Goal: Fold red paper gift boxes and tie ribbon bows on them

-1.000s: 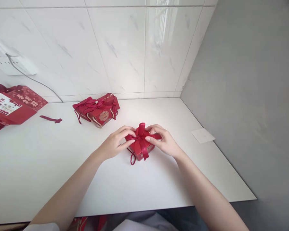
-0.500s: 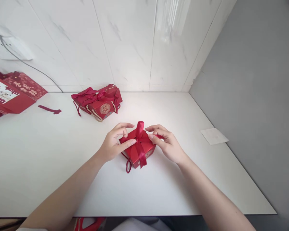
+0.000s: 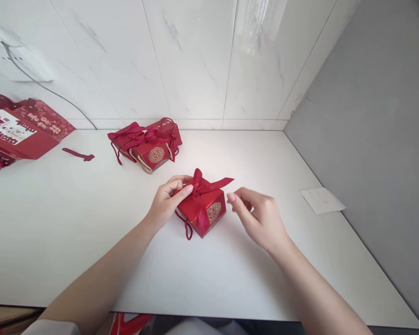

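Note:
A small red gift box (image 3: 209,200) with a round gold emblem on its side sits on the white table. A red satin ribbon (image 3: 197,180) is tied on its top in a bow, one tail pointing right and another hanging down the front. My left hand (image 3: 167,197) grips the box's left side, thumb on top by the knot, fingers partly hidden behind. Just right of the box, my right hand (image 3: 258,214) hovers with thumb and fingers drawn together. Nothing shows in it, and it is apart from the ribbon. A dark red cord loop (image 3: 188,230) hangs at the box's lower left.
Several red boxes with ribbons and cords (image 3: 157,151) stand behind, near the tiled wall. Larger red packages (image 3: 38,135) lie at far left, with a loose ribbon strip (image 3: 78,154) beside them. A white paper (image 3: 321,201) lies by the grey partition (image 3: 380,116).
My right hand has let go of the ribbon tail and drawn back to the right. My left thumb has moved up beside the knot. The box has turned slightly, showing more of its emblem.

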`<state>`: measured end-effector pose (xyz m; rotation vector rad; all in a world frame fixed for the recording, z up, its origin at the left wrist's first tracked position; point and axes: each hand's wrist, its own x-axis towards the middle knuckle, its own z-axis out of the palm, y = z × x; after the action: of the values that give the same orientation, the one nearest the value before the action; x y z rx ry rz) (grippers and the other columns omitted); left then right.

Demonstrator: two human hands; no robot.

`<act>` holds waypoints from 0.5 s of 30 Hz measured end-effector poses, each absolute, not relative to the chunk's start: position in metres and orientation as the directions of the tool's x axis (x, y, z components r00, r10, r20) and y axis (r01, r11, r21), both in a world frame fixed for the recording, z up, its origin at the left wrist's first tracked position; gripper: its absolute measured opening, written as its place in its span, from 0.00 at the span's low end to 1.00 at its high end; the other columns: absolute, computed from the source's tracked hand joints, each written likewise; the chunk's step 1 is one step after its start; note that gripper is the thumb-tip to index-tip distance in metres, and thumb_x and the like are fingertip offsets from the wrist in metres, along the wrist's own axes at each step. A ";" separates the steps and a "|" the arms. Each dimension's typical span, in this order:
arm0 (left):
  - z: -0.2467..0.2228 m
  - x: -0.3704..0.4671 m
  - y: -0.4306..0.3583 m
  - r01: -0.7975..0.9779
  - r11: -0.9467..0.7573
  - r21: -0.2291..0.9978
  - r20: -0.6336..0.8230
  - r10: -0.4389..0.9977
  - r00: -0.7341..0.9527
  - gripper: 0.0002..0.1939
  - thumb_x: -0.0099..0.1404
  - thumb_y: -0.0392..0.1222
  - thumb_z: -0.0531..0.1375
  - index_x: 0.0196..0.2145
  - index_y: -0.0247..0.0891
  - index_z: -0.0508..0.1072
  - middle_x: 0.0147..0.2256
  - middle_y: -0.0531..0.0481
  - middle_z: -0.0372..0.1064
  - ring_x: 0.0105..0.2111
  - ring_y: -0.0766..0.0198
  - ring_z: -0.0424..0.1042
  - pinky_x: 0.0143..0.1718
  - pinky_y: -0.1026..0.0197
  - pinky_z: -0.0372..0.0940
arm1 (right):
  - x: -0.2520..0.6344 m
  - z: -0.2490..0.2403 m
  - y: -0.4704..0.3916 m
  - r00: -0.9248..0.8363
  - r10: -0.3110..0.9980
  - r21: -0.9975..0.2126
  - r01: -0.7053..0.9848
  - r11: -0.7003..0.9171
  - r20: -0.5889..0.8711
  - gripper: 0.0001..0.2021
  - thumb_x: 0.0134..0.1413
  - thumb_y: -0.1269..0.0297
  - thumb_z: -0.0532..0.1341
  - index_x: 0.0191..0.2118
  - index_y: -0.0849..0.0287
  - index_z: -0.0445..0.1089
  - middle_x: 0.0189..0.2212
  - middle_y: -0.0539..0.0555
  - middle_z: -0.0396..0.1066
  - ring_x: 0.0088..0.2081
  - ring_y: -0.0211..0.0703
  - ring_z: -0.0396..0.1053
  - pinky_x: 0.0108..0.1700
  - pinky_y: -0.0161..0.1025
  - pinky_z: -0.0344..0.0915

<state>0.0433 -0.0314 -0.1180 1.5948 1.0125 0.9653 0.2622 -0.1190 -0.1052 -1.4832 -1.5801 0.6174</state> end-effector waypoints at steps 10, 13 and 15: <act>-0.107 0.039 -0.037 0.179 -0.313 0.933 0.196 0.857 0.476 0.24 0.69 0.51 0.55 0.19 0.36 0.67 0.50 0.42 0.69 0.49 0.52 0.70 0.48 0.52 0.67 | 0.244 -0.107 -0.128 -0.305 0.944 -0.977 0.203 -0.068 -0.129 0.20 0.58 0.45 0.60 0.26 0.56 0.75 0.25 0.52 0.76 0.27 0.42 0.72 0.29 0.38 0.66; -0.106 0.039 -0.038 0.205 -0.367 0.907 0.236 0.847 0.476 0.23 0.68 0.49 0.57 0.18 0.36 0.62 0.49 0.44 0.70 0.48 0.54 0.70 0.50 0.52 0.65 | 0.243 -0.106 -0.128 -0.325 0.936 -0.988 0.116 -0.104 -0.137 0.18 0.59 0.48 0.61 0.26 0.57 0.74 0.27 0.52 0.76 0.27 0.40 0.72 0.30 0.38 0.68; -0.106 0.040 -0.039 0.249 -0.376 0.893 0.229 0.854 0.468 0.23 0.64 0.47 0.62 0.18 0.36 0.58 0.49 0.45 0.69 0.48 0.54 0.70 0.48 0.54 0.66 | 0.242 -0.106 -0.129 -0.355 0.924 -0.989 0.066 -0.130 -0.145 0.18 0.58 0.49 0.61 0.26 0.57 0.73 0.28 0.52 0.75 0.27 0.40 0.71 0.31 0.39 0.69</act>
<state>0.0395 -0.0393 -0.1064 1.8729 0.9256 0.9036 0.2419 -0.1287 -0.1056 -1.1493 -1.4399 1.5669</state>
